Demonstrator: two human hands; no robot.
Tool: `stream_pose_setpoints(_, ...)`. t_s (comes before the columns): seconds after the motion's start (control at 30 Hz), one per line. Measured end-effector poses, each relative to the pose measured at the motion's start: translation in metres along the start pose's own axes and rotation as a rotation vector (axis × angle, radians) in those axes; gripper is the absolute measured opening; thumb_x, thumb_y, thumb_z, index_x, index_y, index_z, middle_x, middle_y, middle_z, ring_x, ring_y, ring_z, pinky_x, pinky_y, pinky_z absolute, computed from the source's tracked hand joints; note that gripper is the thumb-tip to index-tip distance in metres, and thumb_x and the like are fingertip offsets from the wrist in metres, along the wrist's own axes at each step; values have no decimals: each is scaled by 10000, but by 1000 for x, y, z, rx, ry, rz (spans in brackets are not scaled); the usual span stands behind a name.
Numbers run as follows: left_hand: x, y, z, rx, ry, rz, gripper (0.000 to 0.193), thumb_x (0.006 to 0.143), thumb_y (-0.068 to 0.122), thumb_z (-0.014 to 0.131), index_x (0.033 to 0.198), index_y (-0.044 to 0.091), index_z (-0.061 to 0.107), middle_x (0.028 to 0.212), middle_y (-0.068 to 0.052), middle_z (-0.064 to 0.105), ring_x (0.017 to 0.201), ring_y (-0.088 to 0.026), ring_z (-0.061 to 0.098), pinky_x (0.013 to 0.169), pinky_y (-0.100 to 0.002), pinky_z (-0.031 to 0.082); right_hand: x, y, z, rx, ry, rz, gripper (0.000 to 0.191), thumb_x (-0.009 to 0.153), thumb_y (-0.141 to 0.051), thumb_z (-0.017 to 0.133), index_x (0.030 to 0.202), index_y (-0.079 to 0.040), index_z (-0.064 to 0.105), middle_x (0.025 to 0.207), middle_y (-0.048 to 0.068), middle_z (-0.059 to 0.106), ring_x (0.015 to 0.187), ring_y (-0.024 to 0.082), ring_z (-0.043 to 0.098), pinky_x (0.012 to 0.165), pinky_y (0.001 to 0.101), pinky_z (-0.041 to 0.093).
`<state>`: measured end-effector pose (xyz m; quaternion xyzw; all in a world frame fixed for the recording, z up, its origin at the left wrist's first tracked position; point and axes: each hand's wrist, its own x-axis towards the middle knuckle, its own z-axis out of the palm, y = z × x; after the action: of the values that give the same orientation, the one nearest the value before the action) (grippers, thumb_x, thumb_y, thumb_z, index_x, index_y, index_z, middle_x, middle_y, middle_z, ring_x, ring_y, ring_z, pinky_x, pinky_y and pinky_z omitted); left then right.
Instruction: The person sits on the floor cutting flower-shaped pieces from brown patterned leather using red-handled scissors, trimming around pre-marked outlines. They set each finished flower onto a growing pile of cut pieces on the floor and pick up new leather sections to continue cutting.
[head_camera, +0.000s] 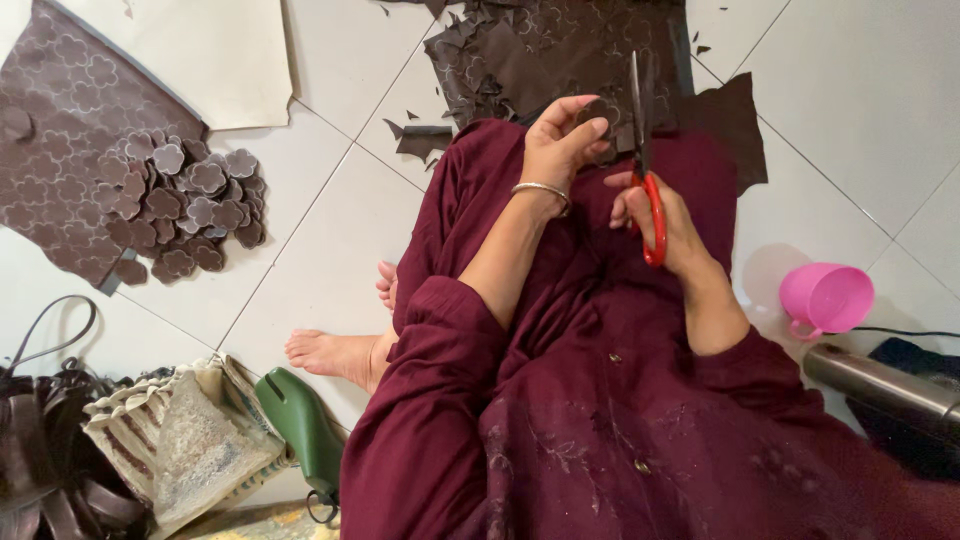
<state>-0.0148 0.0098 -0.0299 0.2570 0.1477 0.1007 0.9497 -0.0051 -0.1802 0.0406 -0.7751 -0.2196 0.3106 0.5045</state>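
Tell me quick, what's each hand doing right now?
Left hand: closed on a small brown flower-shaped piece.
Right hand: closed on red-handled scissors, blades up.

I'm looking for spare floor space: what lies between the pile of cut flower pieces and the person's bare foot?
In the head view, only bare white floor tile lies between the pile of brown flower-shaped pieces and the bare foot.

I sit on a white tiled floor (330, 210). On it lie a heap of brown flower cutouts (185, 205) over a patterned brown sheet (60, 150), leather scraps (520, 50), a pink cup (826, 297) and my bare foot (335, 352).
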Motion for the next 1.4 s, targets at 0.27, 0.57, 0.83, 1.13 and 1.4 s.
stream_pose_setpoints(0.27,3,-5,-2,-4,21,48,217,930,-7,739,1120,32,643,1010,-55,709,815,-110,671,722,-254,575,5,6,9,-25,-56,-93,766,1022,-664,477,1330,32,562,896,28,604,826,113,613,776,267,527)
stream_pose_setpoints(0.57,-4,3,4,66,18,52,214,914,9,762,1087,41,640,945,-51,727,759,-101,656,682,-242,557,7,-2,11,-22,-71,-45,818,988,-716,480,1318,29,566,893,12,569,815,119,585,749,273,521)
stream_pose_setpoints(0.83,-3,1,3,66,2,61,217,922,17,758,1091,39,624,945,-61,724,804,-120,683,724,-257,571,7,-6,14,2,-73,-34,1015,881,-890,392,1288,22,570,833,-3,541,755,110,565,707,283,521)
stream_pose_setpoints(1.13,-2,-3,1,83,-12,102,210,930,6,755,1089,28,619,946,-58,713,807,-113,679,741,-259,586,10,1,16,79,-69,21,1058,787,-969,380,1150,6,565,761,-11,494,637,96,502,624,300,535)
stream_pose_setpoints(1.4,-3,-2,1,104,0,106,205,923,2,749,1078,27,618,957,-57,709,818,-110,678,737,-256,586,9,4,10,154,-170,45,1108,778,-978,379,1224,19,560,774,-16,501,647,91,505,651,289,522)
